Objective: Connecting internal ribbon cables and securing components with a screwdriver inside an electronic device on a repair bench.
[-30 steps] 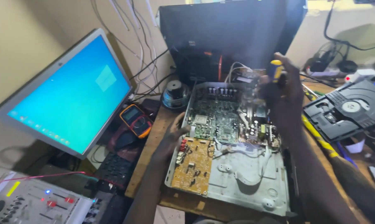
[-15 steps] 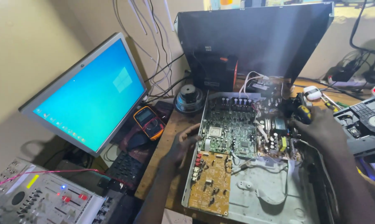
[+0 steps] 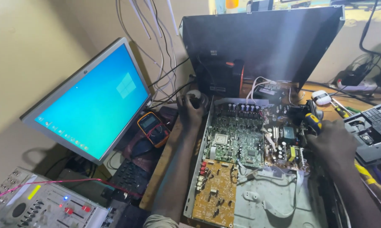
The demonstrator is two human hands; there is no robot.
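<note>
Yellow-handled screwdriver (image 3: 313, 120) gripped in right hand (image 3: 331, 141); left hand (image 3: 190, 110) fingers clasp one solder spool (image 3: 195, 95).

Electronics repair workshop. Opened chassis (image 3: 279, 202) w/ bare green circuit board (image 3: 234, 143) and brown board (image 3: 213, 194) on wooden desk (image 3: 161, 169). Multimeter (image 3: 152, 128) beside it, lit monitor (image 3: 93, 101) at left, mixer panel (image 3: 43, 207) in corner, loose cables (image 3: 156, 50) down wall, disc drive mech (image 3: 376, 131) at right.
</note>
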